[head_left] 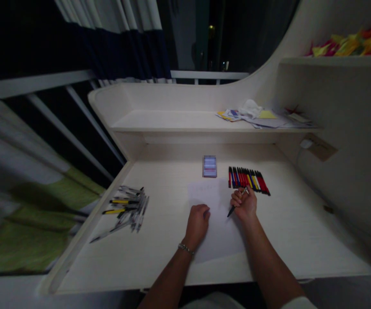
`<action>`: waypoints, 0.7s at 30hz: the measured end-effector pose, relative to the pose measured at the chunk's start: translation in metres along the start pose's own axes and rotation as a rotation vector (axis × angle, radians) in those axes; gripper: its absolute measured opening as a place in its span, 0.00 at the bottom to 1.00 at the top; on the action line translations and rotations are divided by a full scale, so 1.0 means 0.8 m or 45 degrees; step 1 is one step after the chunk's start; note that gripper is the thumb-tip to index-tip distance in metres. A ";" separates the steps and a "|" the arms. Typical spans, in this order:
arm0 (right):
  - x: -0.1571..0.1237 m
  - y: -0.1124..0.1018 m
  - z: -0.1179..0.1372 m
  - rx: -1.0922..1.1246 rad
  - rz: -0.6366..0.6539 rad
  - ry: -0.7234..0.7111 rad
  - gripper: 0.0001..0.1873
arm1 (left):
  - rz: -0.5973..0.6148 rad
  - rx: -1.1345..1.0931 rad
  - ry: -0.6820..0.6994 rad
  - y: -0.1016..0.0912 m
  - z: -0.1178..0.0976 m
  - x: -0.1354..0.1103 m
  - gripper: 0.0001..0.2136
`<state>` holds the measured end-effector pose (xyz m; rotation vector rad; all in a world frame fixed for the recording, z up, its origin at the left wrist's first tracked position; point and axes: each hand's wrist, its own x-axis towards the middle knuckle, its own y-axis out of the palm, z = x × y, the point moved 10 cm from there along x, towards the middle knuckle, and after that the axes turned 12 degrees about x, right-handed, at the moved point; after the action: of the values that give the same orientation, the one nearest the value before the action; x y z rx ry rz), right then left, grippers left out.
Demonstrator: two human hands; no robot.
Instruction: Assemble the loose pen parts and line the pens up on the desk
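Observation:
A white sheet of paper lies on the pale desk in front of me. My right hand is closed around a dark pen, its tip touching the sheet. My left hand, a bracelet at its wrist, rests with curled fingers on the paper's left edge, and nothing shows in it. A neat row of several red, blue, yellow and black pens lies just beyond my right hand. A loose pile of several pens sits at the desk's left.
A small blurred card or phone lies beyond the paper. The raised shelf at the back holds scattered papers and a crumpled white thing. Colourful paper pieces lie on the upper right ledge. Railing bars and curtains stand at left.

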<state>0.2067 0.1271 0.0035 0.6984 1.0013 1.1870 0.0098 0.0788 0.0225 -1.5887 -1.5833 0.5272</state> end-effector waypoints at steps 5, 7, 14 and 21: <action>0.017 0.005 -0.013 -0.119 0.014 0.037 0.21 | -0.030 0.022 -0.010 0.007 0.008 -0.001 0.11; 0.025 0.002 -0.019 -0.241 -0.042 0.007 0.24 | -0.029 0.027 -0.022 0.009 0.012 -0.002 0.11; 0.041 -0.008 -0.042 -0.683 -0.230 -0.079 0.33 | 0.023 0.082 -0.062 0.014 0.019 0.000 0.16; 0.049 -0.001 -0.082 -0.694 -0.071 0.027 0.19 | 0.046 0.083 -0.062 0.019 0.021 0.001 0.17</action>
<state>0.1497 0.1613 -0.0346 0.2246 0.6621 1.3420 0.0063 0.0851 0.0014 -1.5689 -1.5600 0.6346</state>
